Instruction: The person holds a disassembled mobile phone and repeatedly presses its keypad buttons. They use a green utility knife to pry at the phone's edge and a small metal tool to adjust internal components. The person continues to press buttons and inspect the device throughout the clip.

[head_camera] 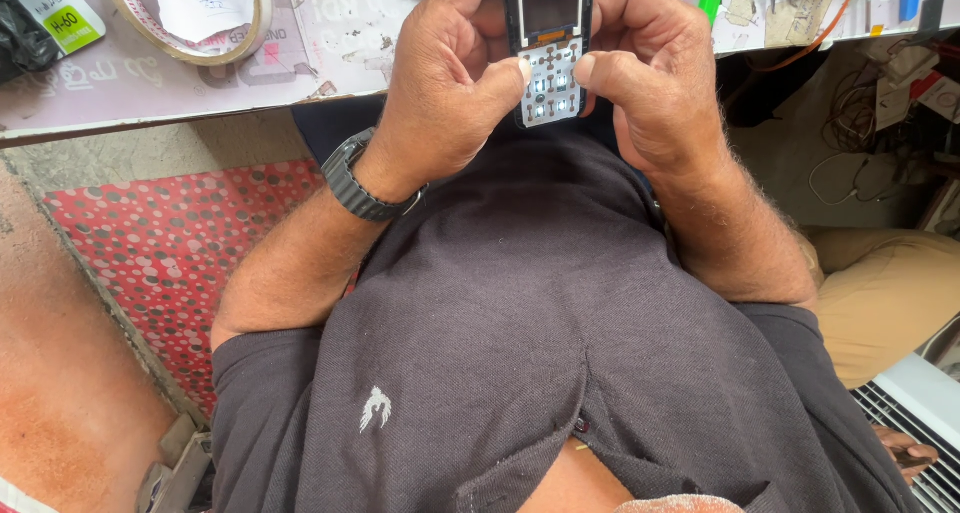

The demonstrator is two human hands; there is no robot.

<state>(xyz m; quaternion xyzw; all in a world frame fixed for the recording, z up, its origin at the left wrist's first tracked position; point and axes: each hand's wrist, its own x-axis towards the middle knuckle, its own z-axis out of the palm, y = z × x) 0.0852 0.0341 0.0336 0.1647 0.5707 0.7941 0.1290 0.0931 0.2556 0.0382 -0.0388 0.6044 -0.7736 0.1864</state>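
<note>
A small opened mobile phone (549,53) with a dark screen and a bare white keypad board is held upright between both hands, just in front of the table edge. My left hand (450,83) grips its left side, thumb tip pressing the keypad. My right hand (650,73) grips the right side, thumb on the keypad too. A dark wristwatch (355,183) sits on my left wrist.
A worn pale table top (330,43) carries a roll of tape (190,18) with paper inside, a green-labelled packet (55,8) and tools at the far right. Tangled wires (860,123) lie right. A red dotted surface (160,243) is below left.
</note>
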